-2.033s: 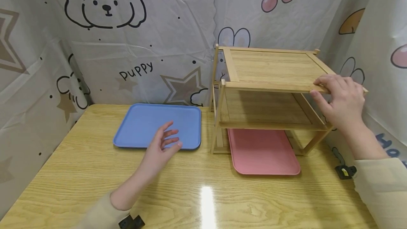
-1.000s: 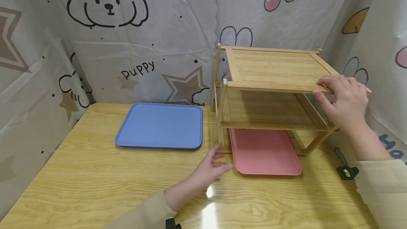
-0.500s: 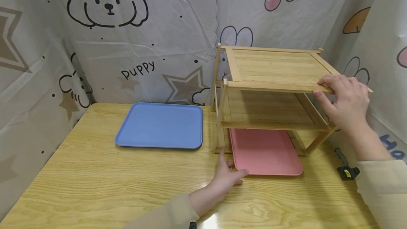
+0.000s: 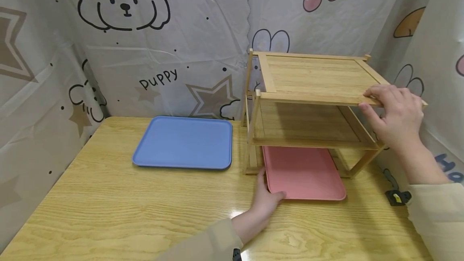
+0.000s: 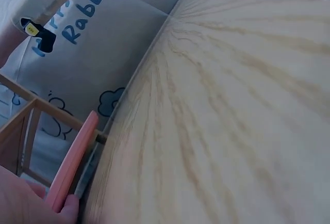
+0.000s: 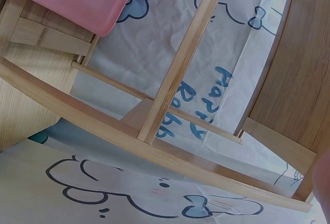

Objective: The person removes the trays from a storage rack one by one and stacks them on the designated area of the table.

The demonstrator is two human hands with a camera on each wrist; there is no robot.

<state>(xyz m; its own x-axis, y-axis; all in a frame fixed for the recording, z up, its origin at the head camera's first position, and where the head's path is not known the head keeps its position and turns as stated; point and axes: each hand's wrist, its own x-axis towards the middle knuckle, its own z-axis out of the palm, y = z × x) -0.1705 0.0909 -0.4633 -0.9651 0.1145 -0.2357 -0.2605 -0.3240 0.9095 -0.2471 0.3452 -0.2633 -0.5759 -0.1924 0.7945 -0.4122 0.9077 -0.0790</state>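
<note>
At the near left corner of a pink tray, my left hand pinches the rim, thumb over the front edge and fingers along the left side. The left wrist view shows the edge of the pink tray between thumb and fingers. That tray lies partly under the lower shelf of a two-level wooden rack, its front end sticking out. My right hand grips the rack's top shelf near the front right corner, fingers on top and thumb against the front edge.
A blue tray lies flat on the wood-grain table, left of the rack. Printed cloth hangs behind and at both sides, close to the rack's right. A black device shows by the right cuff.
My left hand has swept right from over the blue tray to the pink tray's near left corner and taken hold of it. The right hand has kept its grip on the rack.
</note>
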